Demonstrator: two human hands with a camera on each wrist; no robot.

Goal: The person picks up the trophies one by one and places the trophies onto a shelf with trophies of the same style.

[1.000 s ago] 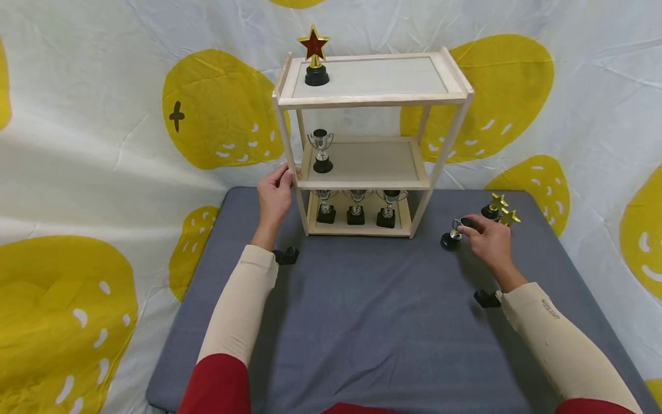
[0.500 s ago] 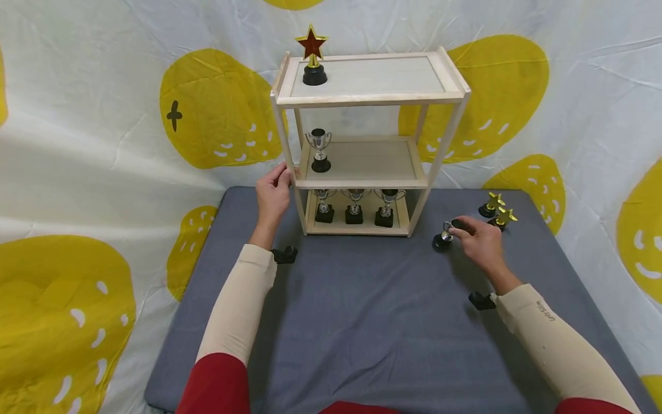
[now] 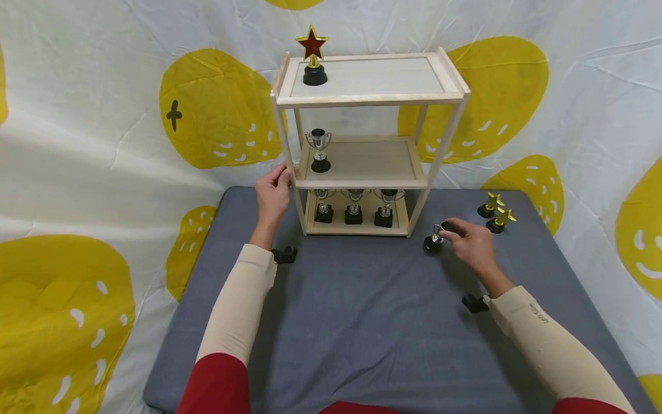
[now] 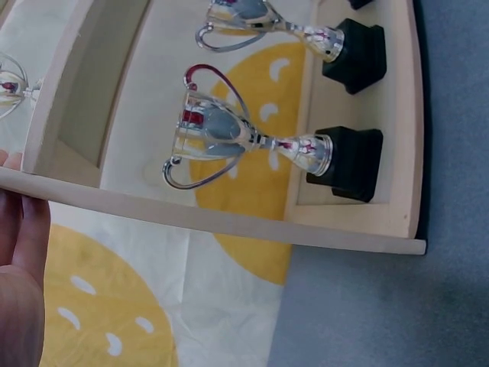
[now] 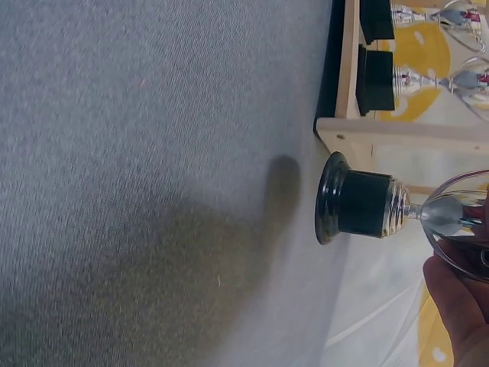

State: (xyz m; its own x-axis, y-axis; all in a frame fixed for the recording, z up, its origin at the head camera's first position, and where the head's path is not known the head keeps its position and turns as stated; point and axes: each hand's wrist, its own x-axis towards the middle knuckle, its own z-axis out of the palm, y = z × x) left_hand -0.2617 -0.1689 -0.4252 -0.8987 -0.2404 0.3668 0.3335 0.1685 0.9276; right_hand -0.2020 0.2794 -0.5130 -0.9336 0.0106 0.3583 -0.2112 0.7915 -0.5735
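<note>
My right hand [image 3: 472,246] pinches a small silver trophy cup [image 3: 433,244] by its upper part, to the right of the wooden shelf [image 3: 372,184]. In the right wrist view the cup's round black base [image 5: 365,202] hangs apart from its shadow on the table. My left hand [image 3: 274,194] grips the shelf's left front post [image 4: 229,222] at middle-shelf height. One silver cup [image 3: 320,150] stands at the left of the middle shelf. Three more silver cups with square black bases line the bottom shelf, among them this one [image 4: 351,164]. A star trophy [image 3: 313,63] stands at top left.
Two gold star trophies [image 3: 499,219] stand on the grey table [image 3: 341,310] at the back right, beyond my right hand. A white cloth with yellow shapes [image 3: 595,103] hangs close behind the shelf. Black camera mounts [image 3: 474,303] stick out by both wrists.
My right hand has moved left with the silver trophy cup, closer to the shelf and away from the star trophies. The left hand keeps its grip on the post.
</note>
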